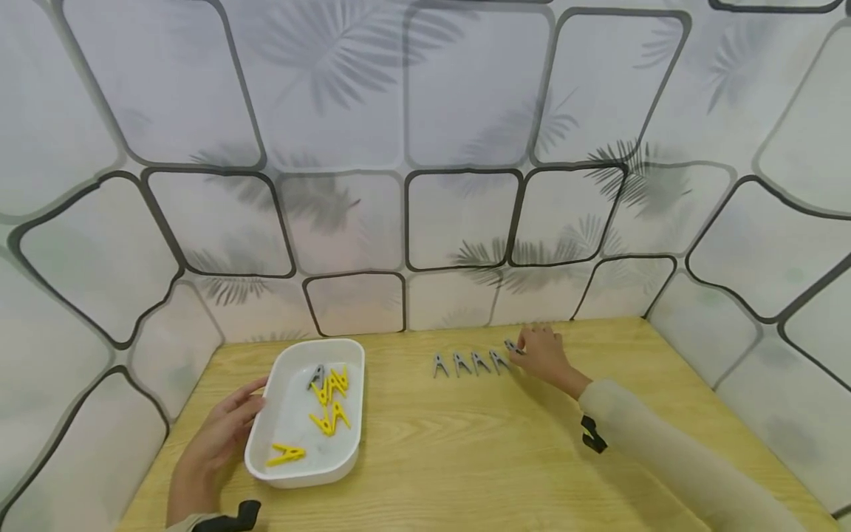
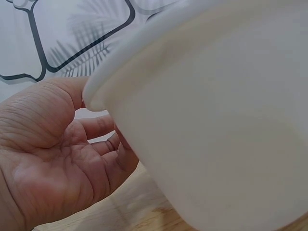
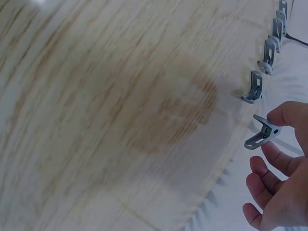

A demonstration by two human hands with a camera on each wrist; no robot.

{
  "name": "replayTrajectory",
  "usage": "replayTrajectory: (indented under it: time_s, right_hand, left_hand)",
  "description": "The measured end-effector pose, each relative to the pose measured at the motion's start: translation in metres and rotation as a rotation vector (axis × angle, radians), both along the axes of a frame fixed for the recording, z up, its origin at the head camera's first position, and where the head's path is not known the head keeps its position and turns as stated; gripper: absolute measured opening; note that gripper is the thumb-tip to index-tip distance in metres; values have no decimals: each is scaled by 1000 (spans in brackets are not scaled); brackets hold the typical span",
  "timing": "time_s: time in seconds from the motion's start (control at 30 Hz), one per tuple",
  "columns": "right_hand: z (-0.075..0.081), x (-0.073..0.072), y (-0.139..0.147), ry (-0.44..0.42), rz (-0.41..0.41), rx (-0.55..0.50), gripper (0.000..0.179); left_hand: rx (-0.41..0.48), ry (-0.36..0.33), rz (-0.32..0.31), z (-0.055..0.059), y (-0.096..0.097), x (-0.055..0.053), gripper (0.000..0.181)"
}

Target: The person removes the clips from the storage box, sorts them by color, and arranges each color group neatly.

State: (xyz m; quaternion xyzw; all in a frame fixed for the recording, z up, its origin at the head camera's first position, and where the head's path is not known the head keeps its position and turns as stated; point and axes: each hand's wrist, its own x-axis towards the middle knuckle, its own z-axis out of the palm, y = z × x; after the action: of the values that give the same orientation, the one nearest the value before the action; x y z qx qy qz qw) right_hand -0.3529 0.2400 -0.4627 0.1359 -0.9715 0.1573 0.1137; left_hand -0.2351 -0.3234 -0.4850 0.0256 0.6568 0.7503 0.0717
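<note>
At the left, my left hand holds the side of a white plastic tub. Its thumb is up at the lip and its fingers curl below against the outer wall; the thumb tip is hidden behind the lip. Several yellow clothespins and one grey clothespin lie inside the tub. My right hand pinches another grey clothespin between thumb and finger, the other fingers loosely bent. This clothespin is at the right end of a row of several grey clothespins.
The pale wood table carries everything. White patterned cloth hangs behind it and at both sides, close to the table's back edge. The clothespin row runs near that back edge, right of the tub.
</note>
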Motion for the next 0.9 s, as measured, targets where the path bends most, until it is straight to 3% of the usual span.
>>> replayTrajectory:
  time_s: [0.17, 0.43, 0.63, 0.9]
  right_hand:
    - [-1, -3, -3, -62, -42, 2, 23]
    - [-1, -7, -9, -114, -78, 2, 30]
    - [1, -10, -10, -136, -105, -12, 46]
    - [-3, -11, -8, -171, -123, 23, 51]
  left_hand:
    - [-6, -2, -3, 1, -1, -1, 40]
    - [-34, -20, 44, 5, -1, -2, 41]
    - [-27, -32, 30, 5, -2, 0, 40]
    - [-31, -25, 21, 3, 1, 1, 39]
